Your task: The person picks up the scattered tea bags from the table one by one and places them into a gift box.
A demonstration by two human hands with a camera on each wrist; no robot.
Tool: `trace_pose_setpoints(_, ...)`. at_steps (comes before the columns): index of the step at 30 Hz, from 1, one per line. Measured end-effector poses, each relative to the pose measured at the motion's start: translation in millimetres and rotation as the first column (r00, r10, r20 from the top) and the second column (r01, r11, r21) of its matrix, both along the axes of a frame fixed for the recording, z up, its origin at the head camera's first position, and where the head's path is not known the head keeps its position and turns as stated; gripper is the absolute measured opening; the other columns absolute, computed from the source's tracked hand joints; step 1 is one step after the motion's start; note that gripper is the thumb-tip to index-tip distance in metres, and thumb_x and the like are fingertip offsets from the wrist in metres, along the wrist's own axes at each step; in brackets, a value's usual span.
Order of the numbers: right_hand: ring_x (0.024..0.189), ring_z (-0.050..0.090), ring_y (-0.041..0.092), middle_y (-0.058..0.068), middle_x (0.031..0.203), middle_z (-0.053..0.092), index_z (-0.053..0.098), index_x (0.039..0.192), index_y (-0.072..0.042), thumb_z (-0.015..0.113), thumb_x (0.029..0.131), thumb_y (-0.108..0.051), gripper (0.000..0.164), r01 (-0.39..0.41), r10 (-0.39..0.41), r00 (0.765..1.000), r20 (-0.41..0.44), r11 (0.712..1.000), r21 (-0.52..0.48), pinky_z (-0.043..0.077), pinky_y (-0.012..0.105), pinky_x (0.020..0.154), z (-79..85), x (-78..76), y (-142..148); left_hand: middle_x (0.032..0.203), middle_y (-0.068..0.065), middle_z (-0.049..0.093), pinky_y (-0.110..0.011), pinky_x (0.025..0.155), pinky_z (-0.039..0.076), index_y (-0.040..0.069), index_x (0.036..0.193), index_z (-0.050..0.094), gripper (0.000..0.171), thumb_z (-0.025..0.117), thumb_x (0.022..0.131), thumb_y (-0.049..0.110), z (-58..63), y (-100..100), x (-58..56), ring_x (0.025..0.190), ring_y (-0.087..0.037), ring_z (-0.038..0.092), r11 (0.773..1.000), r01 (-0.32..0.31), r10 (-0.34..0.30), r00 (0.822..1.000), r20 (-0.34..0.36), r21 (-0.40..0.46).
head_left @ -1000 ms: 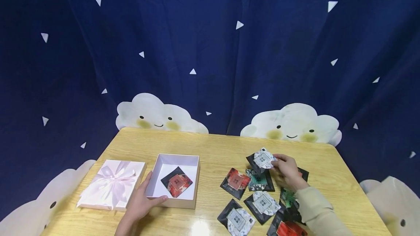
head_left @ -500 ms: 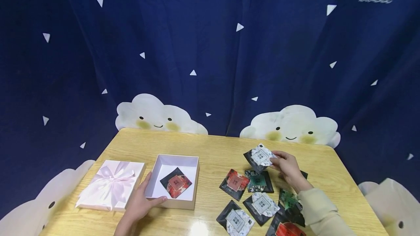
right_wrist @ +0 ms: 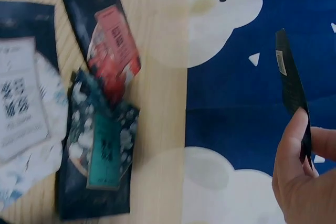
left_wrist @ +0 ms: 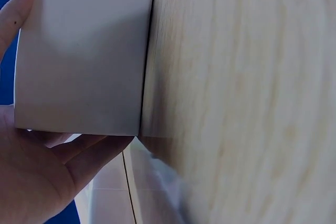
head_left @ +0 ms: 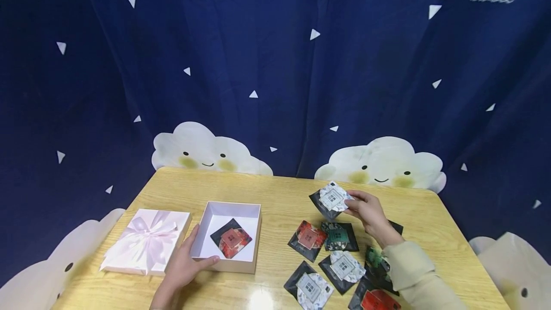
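Observation:
My left hand [head_left: 183,263] grips the near left corner of an open white gift box [head_left: 234,266], thumb at the front wall and fingers along the left side. The left wrist view shows the box's plain wall [left_wrist: 84,56] close up. Inside the box lies one black sachet with a red floral print [head_left: 232,238]. My right hand [head_left: 371,212] pinches a flat black sachet with a white floral print [head_left: 330,199] by its right corner, raised above the table. In the right wrist view the held sachet [right_wrist: 289,77] appears edge-on between thumb and fingers.
Below the right hand lie several sachets: a red one [head_left: 307,239], a green one [head_left: 337,237], white ones [head_left: 343,266] and others partly under the right sleeve [head_left: 413,267]. A box lid with a pink ribbon bow [head_left: 148,238] lies left of the box on the wooden table [head_left: 275,190].
The right hand has lifted the white-print sachet and carried it left and toward the far side, away from the green sachet. The left hand stays on the box.

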State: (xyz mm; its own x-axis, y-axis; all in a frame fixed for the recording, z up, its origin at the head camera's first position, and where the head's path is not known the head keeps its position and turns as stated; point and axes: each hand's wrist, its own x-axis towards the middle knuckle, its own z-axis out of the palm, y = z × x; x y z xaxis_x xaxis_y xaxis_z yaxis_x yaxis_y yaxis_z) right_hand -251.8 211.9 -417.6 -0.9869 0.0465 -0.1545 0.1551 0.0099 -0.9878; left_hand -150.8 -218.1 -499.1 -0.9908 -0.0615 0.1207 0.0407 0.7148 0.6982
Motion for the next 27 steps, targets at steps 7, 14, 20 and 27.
trace_pose_setpoints(7,0.069,0.058,0.007,0.007,0.09,0.053,0.039,0.124,0.017,0.05,0.086,0.009,0.04,-0.025,0.024,0.999,-0.033,0.999,-0.033,0.052,0.019,0.064,2.5,-1.1,-21,0.134,-0.032,0.036,-0.055,0.095,0.034,-0.007,0.139,0.025,0.106,0.081,0.062,0.041,-1.1,-1,-0.8,0.117,-0.047,0.041,1.0,0.003,-0.003,1.0,0.016,0.016)
trace_pose_setpoints(14,0.069,0.058,0.008,0.006,0.088,0.055,0.042,0.121,0.018,0.05,0.084,0.011,0.038,-0.052,0.049,0.998,-0.041,0.996,-0.073,0.053,0.021,0.064,8.1,-0.4,-44,0.134,-0.032,0.037,-0.055,0.094,0.035,-0.007,0.139,0.026,0.106,0.081,0.062,0.042,-0.3,-1,-0.7,0.116,-0.047,0.042,1.0,0.001,-0.001,1.0,0.011,0.006)
trace_pose_setpoints(20,0.07,0.058,0.009,0.008,0.09,0.055,0.043,0.121,0.017,0.051,0.085,0.01,0.037,-0.077,0.074,0.996,-0.04,0.993,-0.087,0.053,0.02,0.062,10.1,0.7,-61,0.134,-0.032,0.036,-0.055,0.094,0.034,-0.006,0.14,0.025,0.106,0.08,0.063,0.042,-0.4,-1,-1.3,0.117,-0.047,0.041,1.0,0.004,-0.005,1.0,0.013,0.014)
trace_pose_setpoints(27,0.069,0.059,0.01,0.01,0.089,0.055,0.046,0.118,0.015,0.052,0.084,0.011,0.035,-0.103,0.1,0.994,-0.034,0.99,-0.101,0.052,0.019,0.061,7.2,2.7,-81,0.134,-0.032,0.036,-0.055,0.094,0.035,-0.006,0.14,0.025,0.107,0.081,0.062,0.043,-1.6,-2,-1.4,0.116,-0.047,0.042,1.0,-0.003,0.003,1.0,0.024,0.009)
